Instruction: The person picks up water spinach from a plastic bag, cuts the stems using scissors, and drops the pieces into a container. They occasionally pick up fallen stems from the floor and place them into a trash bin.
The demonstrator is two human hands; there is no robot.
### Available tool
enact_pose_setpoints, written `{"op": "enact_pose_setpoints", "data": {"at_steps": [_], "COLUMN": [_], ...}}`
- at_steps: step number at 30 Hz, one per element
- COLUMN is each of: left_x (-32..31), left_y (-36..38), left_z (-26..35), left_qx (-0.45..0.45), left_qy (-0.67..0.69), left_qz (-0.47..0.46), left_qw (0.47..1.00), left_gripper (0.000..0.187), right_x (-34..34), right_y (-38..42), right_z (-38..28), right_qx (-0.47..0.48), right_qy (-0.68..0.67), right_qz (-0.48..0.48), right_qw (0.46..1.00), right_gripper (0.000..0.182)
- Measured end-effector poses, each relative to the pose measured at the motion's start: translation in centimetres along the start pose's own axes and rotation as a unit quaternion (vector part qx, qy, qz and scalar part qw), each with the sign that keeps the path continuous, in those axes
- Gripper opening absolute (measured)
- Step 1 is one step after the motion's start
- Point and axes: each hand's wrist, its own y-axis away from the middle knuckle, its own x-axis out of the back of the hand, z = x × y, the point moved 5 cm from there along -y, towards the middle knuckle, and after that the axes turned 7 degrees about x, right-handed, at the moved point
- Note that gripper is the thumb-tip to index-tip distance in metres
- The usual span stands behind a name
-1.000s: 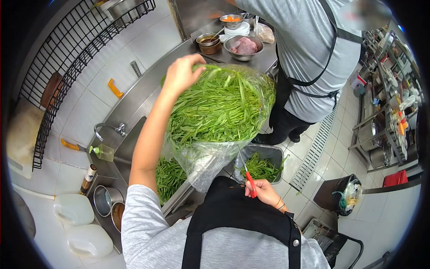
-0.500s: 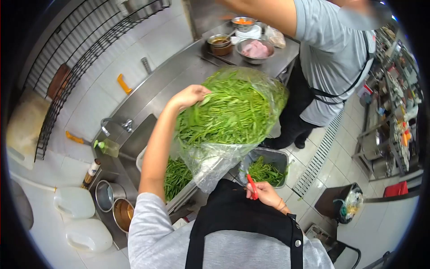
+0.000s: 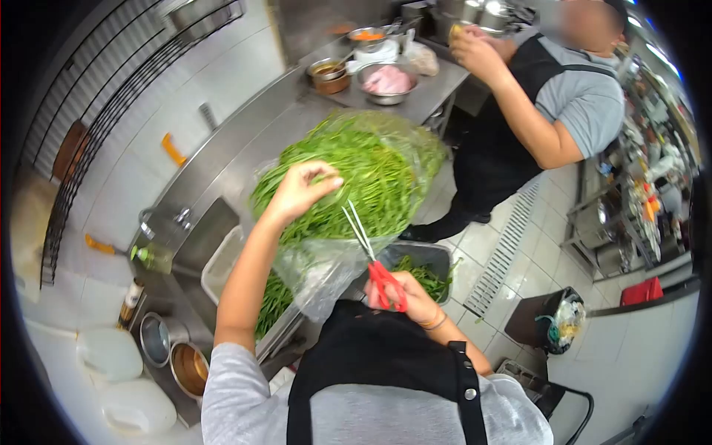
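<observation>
White tiles line the wall beside a steel sink. Leafy greens bulge from a clear plastic bag before the person. The left hand curls its fingers over them, grip unclear; the right hand holds red-handled scissors, blades slightly apart.

The co-worker's face is blurred; the wire rack is cut off above; the tub is partly hidden.

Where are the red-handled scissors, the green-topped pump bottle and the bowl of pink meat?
Red-handled scissors (image 3: 377,271): head view, red handles near the blades.
Pump bottle (image 3: 159,259): head view, body.
Bowl (image 3: 388,98): head view, outer wall.
</observation>
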Motion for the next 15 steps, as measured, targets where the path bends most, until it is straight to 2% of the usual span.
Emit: {"op": "enact_pose_setpoints", "data": {"at_steps": [1,2,3,5,7,9,10,11,13,15], "left_x": [-1.0,-1.9,-2.8,-3.8,-5.2,-6.2,-6.9,-7.3,-8.3,-9.2], "left_y": [-0.1,-0.1,0.2,0.8,0.5,0.5,0.6,0.5,1.0,1.4], "left_z": [0.1,0.2,0.6,2.0,2.5,1.5,0.8,-0.8,-1.9,-3.8], "left_qx": [-0.054,-0.054,-0.054,-0.021,-0.002,-0.108,-0.019,0.023,0.025,0.069], "left_qy": [-0.024,-0.010,0.003,-0.069,-0.072,0.033,0.127,0.138,0.170,0.266], "left_qz": [0.004,0.010,0.016,0.067,0.073,0.077,-0.003,-0.031,-0.001,0.004], "left_qw": [0.998,0.998,0.998,0.995,0.995,0.991,0.992,0.990,0.985,0.961], "left_gripper": [0.017,0.015,0.014,0.011,0.015,0.019,0.024,0.024,0.027,0.030], "right_x": [0.2,0.5,0.7,1.3,1.7,2.4,2.7,2.9,3.4,4.1], "right_y": [-0.5,-0.8,-1.0,-0.4,0.6,1.5,2.1,2.7,3.5,4.2], "right_z": [-0.6,-0.8,-0.9,-1.0,-1.3,-0.6,-0.3,0.0,0.4,0.8], "right_qx": [0.021,0.044,0.067,0.082,0.076,0.066,0.053,0.038,0.043,0.001], "right_qy": [-0.005,-0.015,-0.025,-0.025,-0.041,-0.024,-0.028,-0.036,-0.030,-0.022], "right_qz": [0.009,0.026,0.040,0.064,0.068,0.089,0.099,0.104,0.109,0.135], "right_qw": [1.000,0.999,0.997,0.994,0.994,0.994,0.993,0.993,0.993,0.991], "right_gripper": [0.039,0.040,0.041,0.046,0.047,0.049,0.050,0.051,0.055,0.035]}}
